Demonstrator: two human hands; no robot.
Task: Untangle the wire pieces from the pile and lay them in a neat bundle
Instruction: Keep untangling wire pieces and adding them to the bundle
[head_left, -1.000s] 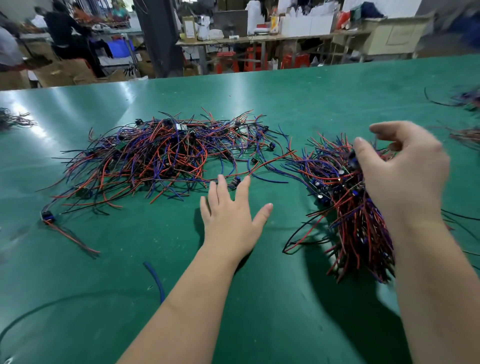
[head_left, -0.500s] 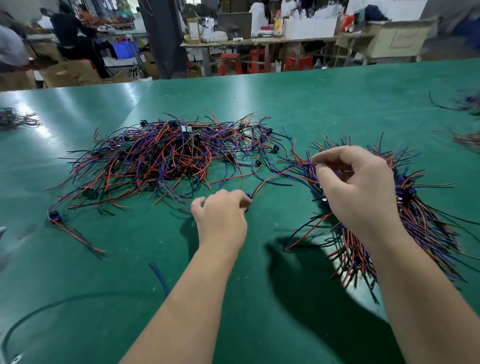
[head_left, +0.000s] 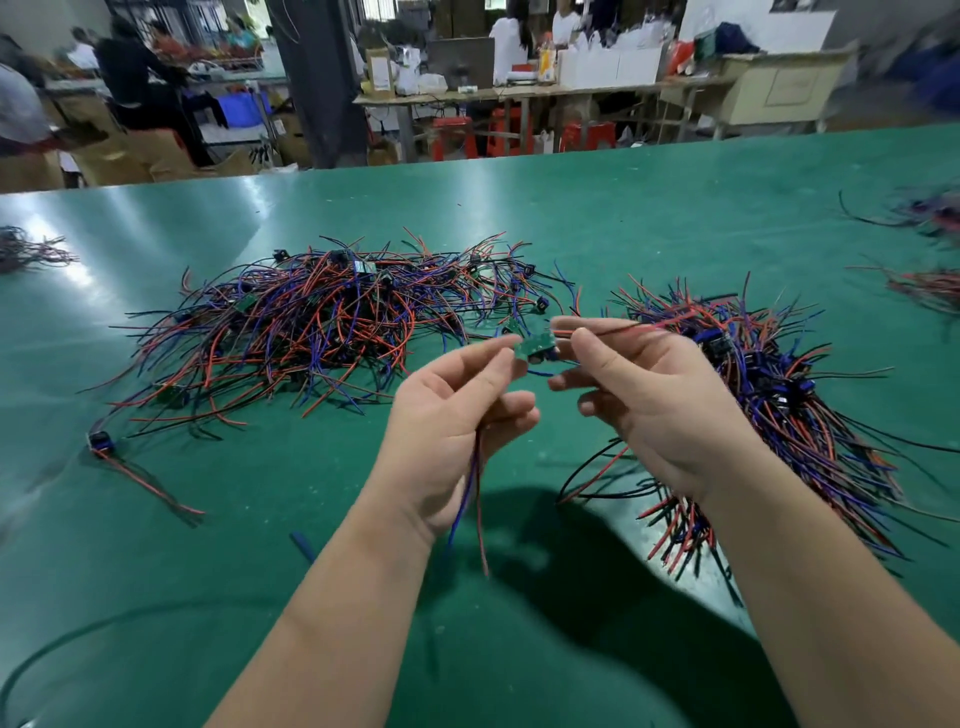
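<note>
Hands lifted from table (head_left: 623, 208), left hand (head_left: 457, 415) grip pinching wire piece (head_left: 535, 347), right hand (head_left: 649, 400) pinching a wire (head_left: 608, 326)

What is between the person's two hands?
A small green circuit board, pinched by the left hand; the right hand pinches a thin red wire beside it. Head view.

Two bare forearms, bare left hand (head_left: 447, 415), bare right hand (head_left: 660, 410), short-nailed fingers (head_left: 467, 365), smooth wrists

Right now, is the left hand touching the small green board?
Touching. Head view: the left hand meets the left edge of the green board with a fingertip, no gap; the board's blue and red wires hang past its palm.
</note>
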